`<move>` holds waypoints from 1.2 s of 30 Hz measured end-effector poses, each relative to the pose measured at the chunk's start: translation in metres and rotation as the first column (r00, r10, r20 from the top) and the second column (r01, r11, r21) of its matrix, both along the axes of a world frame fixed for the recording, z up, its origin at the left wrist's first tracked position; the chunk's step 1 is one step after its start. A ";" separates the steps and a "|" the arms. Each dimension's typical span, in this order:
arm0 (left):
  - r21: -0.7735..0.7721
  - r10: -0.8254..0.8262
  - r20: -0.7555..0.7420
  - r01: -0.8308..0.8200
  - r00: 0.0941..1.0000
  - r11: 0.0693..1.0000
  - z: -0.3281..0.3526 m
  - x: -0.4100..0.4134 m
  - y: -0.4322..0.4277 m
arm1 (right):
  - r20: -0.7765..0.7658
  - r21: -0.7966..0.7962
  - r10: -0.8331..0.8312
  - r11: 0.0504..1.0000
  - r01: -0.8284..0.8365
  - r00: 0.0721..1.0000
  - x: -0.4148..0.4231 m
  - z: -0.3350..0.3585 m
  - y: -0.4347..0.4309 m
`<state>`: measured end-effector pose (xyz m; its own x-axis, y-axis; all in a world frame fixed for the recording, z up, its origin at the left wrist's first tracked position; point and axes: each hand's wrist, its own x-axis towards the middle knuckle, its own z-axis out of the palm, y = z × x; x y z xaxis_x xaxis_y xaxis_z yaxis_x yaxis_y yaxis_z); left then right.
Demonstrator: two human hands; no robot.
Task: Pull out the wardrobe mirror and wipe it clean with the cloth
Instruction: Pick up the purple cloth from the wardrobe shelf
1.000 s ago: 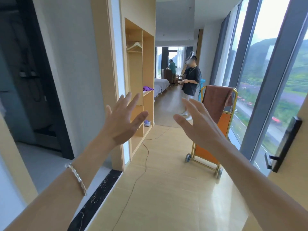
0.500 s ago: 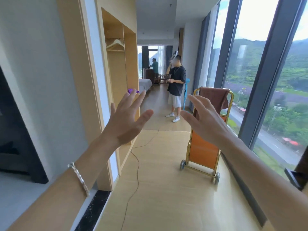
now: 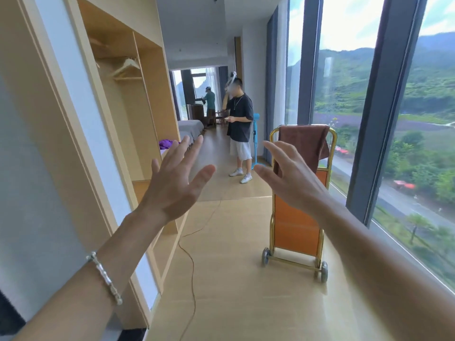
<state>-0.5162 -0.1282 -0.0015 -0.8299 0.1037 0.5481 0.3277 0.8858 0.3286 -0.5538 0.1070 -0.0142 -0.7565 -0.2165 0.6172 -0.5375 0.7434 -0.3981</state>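
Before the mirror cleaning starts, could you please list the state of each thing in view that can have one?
Left hand: open, fingers spread, holding nothing.
Right hand: open, empty.
Wardrobe: open-fronted, no mirror pulled out.
Hanger: on the rail, bare.
Brown cloth: draped over the cart's top bar.
Cart: upright on its wheels by the window.
Purple item: lying on the wardrobe shelf.
Cable: loose across the floor.
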 end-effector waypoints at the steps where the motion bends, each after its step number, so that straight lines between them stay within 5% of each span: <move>1: -0.006 -0.001 -0.001 0.001 1.000 1.000 0.002 -0.022 0.003 | 0.002 -0.001 -0.003 1.000 0.003 1.000 -0.023 0.002 0.003; 18: 0.091 0.202 0.018 -0.203 0.979 0.975 -0.006 -0.304 -0.095 | 0.036 0.142 0.224 0.963 -0.227 0.974 -0.358 -0.008 -0.110; 28: 0.151 0.166 -0.005 -0.164 0.986 0.975 0.001 -0.508 -0.193 | -0.006 0.128 0.148 0.981 -0.146 0.989 -0.554 0.022 -0.182; 36: 0.096 -0.002 0.066 -0.004 0.998 0.995 -0.002 -0.664 -0.189 | 0.063 0.120 0.000 0.993 -0.008 0.998 -0.680 0.002 -0.174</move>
